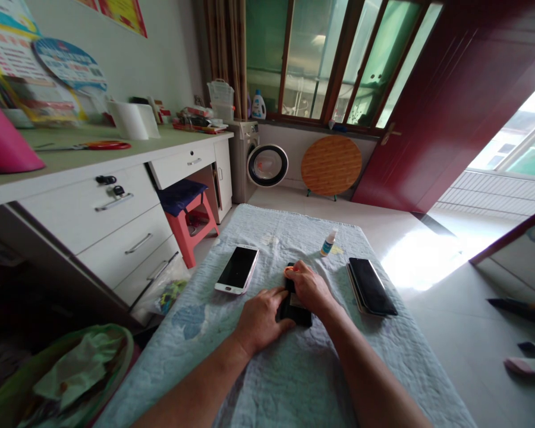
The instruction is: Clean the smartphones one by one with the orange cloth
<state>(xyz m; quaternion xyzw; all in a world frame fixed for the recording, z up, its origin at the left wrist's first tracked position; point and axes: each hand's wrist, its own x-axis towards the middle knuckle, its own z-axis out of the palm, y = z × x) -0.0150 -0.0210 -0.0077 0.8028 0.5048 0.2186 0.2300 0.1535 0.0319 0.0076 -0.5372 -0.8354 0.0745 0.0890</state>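
A black phone (295, 310) lies in the middle of a table covered with a pale blue quilted cloth (294, 368). My left hand (261, 318) rests on the phone's left edge, fingers curled against it. My right hand (310, 287) presses on the phone's far end, fingers pinched round a small orange thing (289, 270) that I cannot make out. A white-framed phone (238, 268) lies screen up to the left. A dark phone (371, 285) lies to the right. A small dropper bottle (328, 243) stands behind my right hand.
A white desk with drawers (116, 208) runs along the left, with a red stool (191, 223) under it. A green-bagged bin (71, 374) sits at the lower left. A washing machine (258, 160) and a round board (331, 165) stand at the far wall. A dark red door (450, 101) is open on the right.
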